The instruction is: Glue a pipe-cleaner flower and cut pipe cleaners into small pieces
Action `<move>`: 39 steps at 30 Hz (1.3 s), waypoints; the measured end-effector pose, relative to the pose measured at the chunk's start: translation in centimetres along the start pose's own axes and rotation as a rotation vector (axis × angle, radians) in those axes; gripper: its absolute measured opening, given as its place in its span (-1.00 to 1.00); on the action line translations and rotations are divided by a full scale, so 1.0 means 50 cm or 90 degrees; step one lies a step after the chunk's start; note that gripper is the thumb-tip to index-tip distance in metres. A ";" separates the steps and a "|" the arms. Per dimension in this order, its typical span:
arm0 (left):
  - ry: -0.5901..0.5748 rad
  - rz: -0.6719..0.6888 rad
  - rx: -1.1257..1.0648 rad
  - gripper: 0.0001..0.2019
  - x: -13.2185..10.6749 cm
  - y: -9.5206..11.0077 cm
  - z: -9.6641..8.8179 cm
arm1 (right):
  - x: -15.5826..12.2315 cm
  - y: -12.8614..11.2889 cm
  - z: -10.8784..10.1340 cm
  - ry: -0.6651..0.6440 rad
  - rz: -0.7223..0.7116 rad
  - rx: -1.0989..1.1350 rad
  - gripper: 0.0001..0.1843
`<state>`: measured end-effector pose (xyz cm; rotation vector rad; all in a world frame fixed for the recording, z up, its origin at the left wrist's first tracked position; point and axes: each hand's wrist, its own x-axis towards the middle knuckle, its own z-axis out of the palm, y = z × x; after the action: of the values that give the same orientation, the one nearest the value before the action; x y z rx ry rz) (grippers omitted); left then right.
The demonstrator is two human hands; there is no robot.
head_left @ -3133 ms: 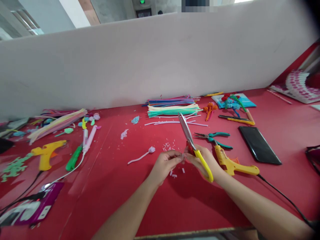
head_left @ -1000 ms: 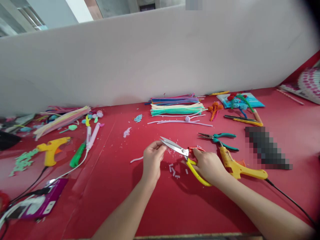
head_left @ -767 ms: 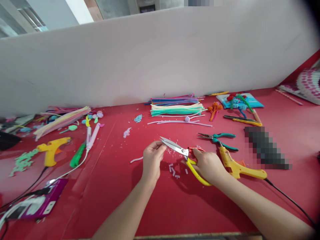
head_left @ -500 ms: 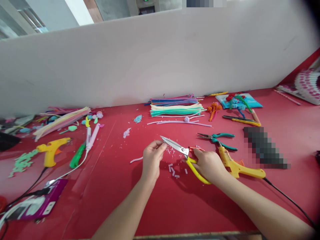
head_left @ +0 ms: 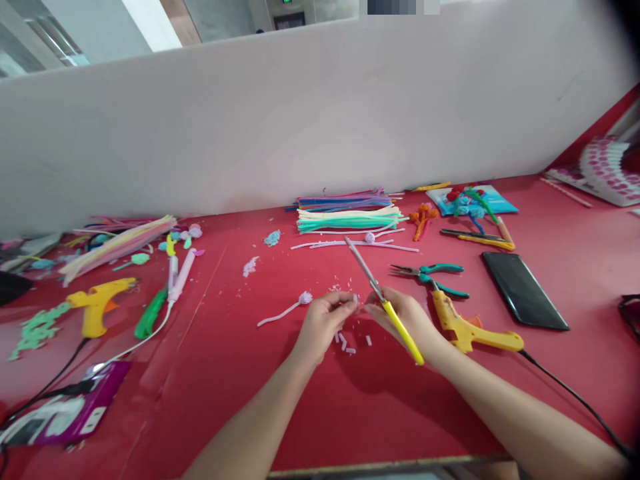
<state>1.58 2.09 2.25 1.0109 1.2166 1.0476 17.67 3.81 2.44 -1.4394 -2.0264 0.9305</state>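
My left hand [head_left: 323,327] is closed in a pinch, with a tiny lilac bit of pipe cleaner [head_left: 355,298] showing at the fingertips. Close beside it, my right hand [head_left: 407,323] holds the scissors [head_left: 399,328] by their yellow handles, blades pointing up and away. Its thumb and finger reach toward the left fingertips; whether they touch the lilac bit I cannot tell. Short lilac cut pieces [head_left: 344,343] lie on the table below the hands. Left of my left hand rests a lilac pipe cleaner stem with a fluffy ball [head_left: 305,298] at one end.
Bundled pipe cleaners [head_left: 350,220] lie along the white partition [head_left: 300,120]. Green-handled pliers [head_left: 440,270], a yellow glue gun [head_left: 470,327] and a phone [head_left: 525,290] are on the right. Another glue gun [head_left: 97,307] and a purple box [head_left: 95,407] with cables occupy the left.
The scissors have turned from pointing left at my left hand to pointing away. My right fingers have moved close to the left fingertips. The lilac ball left of my left hand now shows.
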 end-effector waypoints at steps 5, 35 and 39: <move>-0.085 0.062 0.110 -0.84 -0.007 0.004 0.009 | -0.006 -0.006 0.001 -0.015 0.004 0.159 -0.88; 0.192 0.105 -0.154 -0.89 0.007 0.005 -0.027 | -0.008 0.017 0.008 0.018 -0.051 -0.421 -0.59; 0.192 0.105 -0.155 -0.91 0.008 0.006 -0.029 | -0.008 0.018 0.007 0.011 -0.062 -0.431 -0.58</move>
<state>0.15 2.60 2.32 0.7916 1.2230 1.4799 18.13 3.54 1.52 -1.6291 -2.5012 0.1756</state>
